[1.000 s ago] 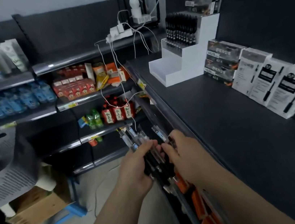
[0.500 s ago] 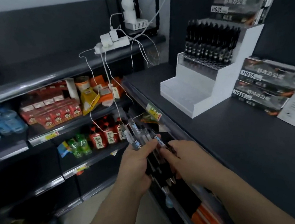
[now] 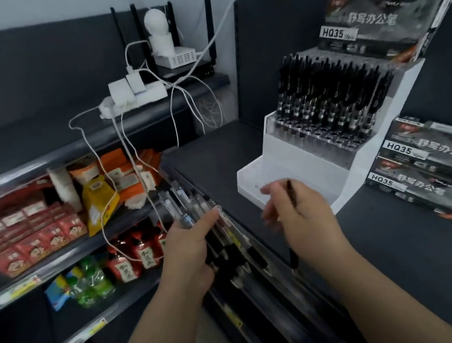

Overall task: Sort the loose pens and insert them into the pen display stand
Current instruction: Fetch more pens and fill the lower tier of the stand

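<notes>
- Your left hand (image 3: 187, 248) is wrapped around a bundle of pens (image 3: 196, 219), thumb clamped across the top. The bundle's long axis runs from about 5 o'clock up to 11 o'clock, with the clear barrels fanning out toward 11 and the dark ends sticking out below your palm.
- Your right hand (image 3: 303, 212) is pinching one pen (image 3: 290, 191) on its own. It's nearly upright, running 12 to 6, and the lower end pokes out under your wrist. It's too blurry to tell which end is the tip.
- The stand (image 3: 282, 146) sits on the dark counter (image 3: 406, 262) at roughly 1 o'clock from your right hand. Its low white front tray is just past your fingertips.
- The upper tier is packed with black pens (image 3: 329, 90), standing upright and leaning back a bit.
- HQ35 boxes (image 3: 433, 165) are stacked just beside the stand at 3 o'clock, and another one sits on top of it.
- At 11 o'clock there's a power strip (image 3: 136, 96) with white cables hanging down in front of the snack shelves, close to the tips of the bundle.
</notes>
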{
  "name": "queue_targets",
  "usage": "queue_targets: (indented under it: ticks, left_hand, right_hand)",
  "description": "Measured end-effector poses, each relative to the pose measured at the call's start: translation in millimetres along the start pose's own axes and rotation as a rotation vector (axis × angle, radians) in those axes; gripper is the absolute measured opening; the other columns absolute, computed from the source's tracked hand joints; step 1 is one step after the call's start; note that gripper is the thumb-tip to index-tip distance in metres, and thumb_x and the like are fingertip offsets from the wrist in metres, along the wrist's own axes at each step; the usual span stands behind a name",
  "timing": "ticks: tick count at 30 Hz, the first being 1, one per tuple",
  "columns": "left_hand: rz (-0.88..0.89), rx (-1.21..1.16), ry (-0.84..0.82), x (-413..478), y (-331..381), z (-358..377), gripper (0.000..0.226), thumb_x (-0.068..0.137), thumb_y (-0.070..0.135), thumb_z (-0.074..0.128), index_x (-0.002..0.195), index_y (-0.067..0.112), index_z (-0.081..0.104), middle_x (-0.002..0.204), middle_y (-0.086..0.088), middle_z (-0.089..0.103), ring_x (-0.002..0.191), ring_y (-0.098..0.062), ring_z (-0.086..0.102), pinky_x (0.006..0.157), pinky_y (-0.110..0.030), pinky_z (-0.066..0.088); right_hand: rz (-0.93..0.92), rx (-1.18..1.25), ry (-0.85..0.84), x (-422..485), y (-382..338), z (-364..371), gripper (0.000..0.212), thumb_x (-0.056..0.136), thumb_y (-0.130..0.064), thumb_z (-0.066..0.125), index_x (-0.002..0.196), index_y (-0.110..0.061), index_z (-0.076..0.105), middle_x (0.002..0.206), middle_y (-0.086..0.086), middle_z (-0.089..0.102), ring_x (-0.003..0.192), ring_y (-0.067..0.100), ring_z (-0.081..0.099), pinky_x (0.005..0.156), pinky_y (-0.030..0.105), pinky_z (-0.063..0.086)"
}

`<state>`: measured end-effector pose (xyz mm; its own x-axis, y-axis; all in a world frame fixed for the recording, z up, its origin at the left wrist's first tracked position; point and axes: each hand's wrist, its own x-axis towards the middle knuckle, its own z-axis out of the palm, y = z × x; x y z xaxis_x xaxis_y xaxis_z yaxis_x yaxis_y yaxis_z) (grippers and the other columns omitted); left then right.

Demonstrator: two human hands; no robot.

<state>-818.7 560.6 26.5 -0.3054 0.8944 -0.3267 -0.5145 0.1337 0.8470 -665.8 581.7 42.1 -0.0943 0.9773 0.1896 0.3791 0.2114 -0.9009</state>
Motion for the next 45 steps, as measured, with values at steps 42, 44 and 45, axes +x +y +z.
queue_targets:
  ticks: [42, 44, 45]
  left_hand:
    - [-0.178, 0.296, -0.706, 242, 63, 49, 0.021, 0.079, 0.010, 0.070, 0.099, 0.008, 0.065, 0.078, -0.006, 0.072, 0.070, -0.015, 0.071, 0.058, -0.031, 0.054]
    - [-0.178, 0.293, -0.710, 244, 62, 48, 0.019, 0.079, 0.009, 0.070, 0.098, 0.009, 0.066, 0.078, -0.005, 0.071, 0.072, -0.016, 0.072, 0.062, -0.033, 0.053]
    - [-0.179, 0.291, -0.710, 245, 63, 48, 0.018, 0.079, 0.008, 0.070, 0.096, 0.010, 0.066, 0.079, -0.005, 0.071, 0.072, -0.016, 0.072, 0.063, -0.033, 0.053]
  right_hand:
    - [-0.090, -0.071, 0.857, 149, -1, 60, 0.035, 0.090, -0.013, 0.060, 0.087, -0.048, 0.052, 0.086, -0.004, 0.062, 0.086, 0.012, 0.064, 0.073, 0.015, 0.049]
    - [-0.065, -0.110, 0.871, 153, 3, 64, 0.034, 0.089, -0.011, 0.061, 0.087, -0.044, 0.052, 0.084, -0.007, 0.061, 0.079, 0.003, 0.061, 0.070, 0.008, 0.045]
    - [-0.049, -0.134, 0.867, 155, 4, 65, 0.033, 0.088, -0.011, 0.062, 0.087, -0.043, 0.051, 0.084, -0.008, 0.062, 0.077, 0.001, 0.060, 0.069, 0.007, 0.044]
